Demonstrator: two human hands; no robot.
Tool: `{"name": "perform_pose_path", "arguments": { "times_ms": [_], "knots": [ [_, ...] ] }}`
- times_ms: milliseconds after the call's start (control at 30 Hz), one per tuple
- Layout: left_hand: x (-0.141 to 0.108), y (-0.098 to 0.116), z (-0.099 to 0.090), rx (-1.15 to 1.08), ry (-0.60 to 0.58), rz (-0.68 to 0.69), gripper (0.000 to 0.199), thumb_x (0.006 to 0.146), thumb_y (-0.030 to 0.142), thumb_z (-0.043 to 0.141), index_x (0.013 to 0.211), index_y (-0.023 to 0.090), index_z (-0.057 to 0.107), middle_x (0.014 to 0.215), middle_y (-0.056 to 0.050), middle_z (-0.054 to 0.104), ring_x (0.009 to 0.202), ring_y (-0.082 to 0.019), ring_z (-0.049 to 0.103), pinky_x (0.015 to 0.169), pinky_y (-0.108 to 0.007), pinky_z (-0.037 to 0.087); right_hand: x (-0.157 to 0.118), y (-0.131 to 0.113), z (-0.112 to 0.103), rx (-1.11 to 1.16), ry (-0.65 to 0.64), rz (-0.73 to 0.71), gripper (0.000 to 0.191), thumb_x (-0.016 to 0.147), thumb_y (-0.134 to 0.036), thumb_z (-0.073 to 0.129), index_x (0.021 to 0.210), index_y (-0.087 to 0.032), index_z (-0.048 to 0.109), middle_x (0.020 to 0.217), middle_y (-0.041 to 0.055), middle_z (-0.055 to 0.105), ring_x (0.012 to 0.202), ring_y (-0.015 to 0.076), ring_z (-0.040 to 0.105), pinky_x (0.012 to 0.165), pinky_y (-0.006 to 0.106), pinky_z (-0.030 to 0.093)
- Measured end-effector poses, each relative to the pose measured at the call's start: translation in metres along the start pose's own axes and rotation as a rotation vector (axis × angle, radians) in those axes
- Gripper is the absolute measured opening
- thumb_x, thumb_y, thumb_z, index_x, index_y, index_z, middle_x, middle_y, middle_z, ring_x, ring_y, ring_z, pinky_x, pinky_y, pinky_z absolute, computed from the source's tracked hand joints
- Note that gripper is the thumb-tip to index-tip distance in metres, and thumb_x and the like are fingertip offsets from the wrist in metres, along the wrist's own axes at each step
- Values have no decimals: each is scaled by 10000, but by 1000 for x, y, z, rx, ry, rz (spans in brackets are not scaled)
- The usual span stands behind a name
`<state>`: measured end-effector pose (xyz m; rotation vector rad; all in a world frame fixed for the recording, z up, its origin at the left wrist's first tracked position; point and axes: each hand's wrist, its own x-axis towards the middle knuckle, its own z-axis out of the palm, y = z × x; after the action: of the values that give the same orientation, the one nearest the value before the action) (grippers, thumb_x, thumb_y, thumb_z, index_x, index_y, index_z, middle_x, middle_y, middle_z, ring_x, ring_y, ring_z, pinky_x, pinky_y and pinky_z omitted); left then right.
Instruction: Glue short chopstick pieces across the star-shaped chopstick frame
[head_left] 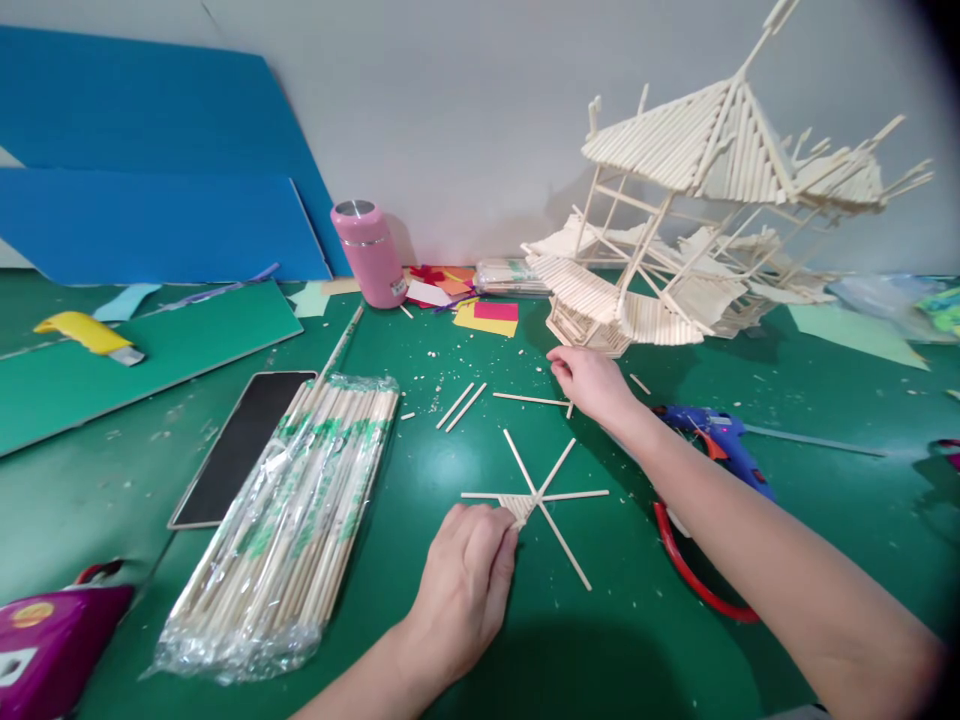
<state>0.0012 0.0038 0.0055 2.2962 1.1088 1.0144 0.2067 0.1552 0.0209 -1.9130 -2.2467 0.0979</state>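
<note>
My left hand (469, 575) is closed on the lower-left arm of a star-shaped frame of thin wooden sticks (559, 496) lying on the table. Short sticks fill one wedge of the star beside my fingertips. Farther back, my right hand (589, 382) has its fingers drawn together over the table; anything between them is hidden. A loose stick (531, 398) lies just left of that hand, with a short piece under the wrist. Behind the hand stands a pagoda-like stick model (660, 270). Two parallel sticks (461, 407) lie left of centre.
A plastic-wrapped bundle of sticks (300, 510) overlaps a dark tablet-like slab (244, 440) at left. A blue glue gun (709, 435) and red-handled tool (697, 575) lie by my right forearm. A pink flask (373, 258), yellow cutter (86, 332) and purple object (56, 640) stand or lie around.
</note>
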Motion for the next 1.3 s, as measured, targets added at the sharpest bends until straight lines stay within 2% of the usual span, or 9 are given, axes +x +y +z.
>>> {"name": "perform_pose_path", "arguments": {
  "times_ms": [167,467,733,833,933,1100,1200,1300],
  "knots": [
    [0,0,-1,-7,7,2,141,818,56,427,908,159,461,753,-58,565,645,-155,457,600,-285,400,11,-3,6,-51,-77,7,260,863,-292,487,1089,-169,520,1097,62,549,905,168,567,762,370,477],
    [3,-1,-3,19,135,-63,136,828,71,428,920,164,461,743,-31,551,643,-134,484,590,-249,399,11,-7,7,-77,-121,9,260,864,-293,486,1089,-169,521,1099,62,548,909,169,565,764,373,475],
    [1,-4,-2,64,164,-115,110,839,105,432,920,173,458,745,-16,551,621,-118,495,581,-224,407,10,-6,7,3,-63,12,265,860,-301,493,1083,-161,521,1075,57,556,882,162,573,745,364,483],
    [1,-4,-2,63,160,-109,107,840,109,429,919,176,457,745,-15,553,626,-120,502,585,-226,411,3,-3,-3,69,4,25,197,869,-272,471,988,-138,551,917,42,601,791,150,585,697,332,475],
    [1,-2,-2,52,149,-110,105,841,114,428,918,180,455,737,-13,552,618,-122,501,582,-230,412,-16,-2,-21,166,59,-22,131,859,-208,441,847,-151,558,732,21,608,698,148,575,642,275,431],
    [3,1,0,47,102,-116,87,842,123,422,873,191,467,720,-12,558,619,-135,503,581,-249,406,-79,-15,-45,335,76,-122,131,861,-255,424,812,-191,527,703,-9,593,608,110,537,567,217,401],
    [4,2,1,41,36,-105,85,843,124,420,861,184,477,724,-18,564,642,-144,502,599,-262,400,-116,-28,-40,519,4,-168,113,853,-229,448,782,-207,532,753,0,587,693,122,549,629,233,422],
    [3,2,1,47,-47,-90,83,847,137,414,823,178,482,701,-15,555,636,-147,487,605,-275,383,-137,-39,-22,611,-38,-171,104,853,-211,460,797,-210,547,815,26,578,780,146,548,696,264,437]
  ]
}}
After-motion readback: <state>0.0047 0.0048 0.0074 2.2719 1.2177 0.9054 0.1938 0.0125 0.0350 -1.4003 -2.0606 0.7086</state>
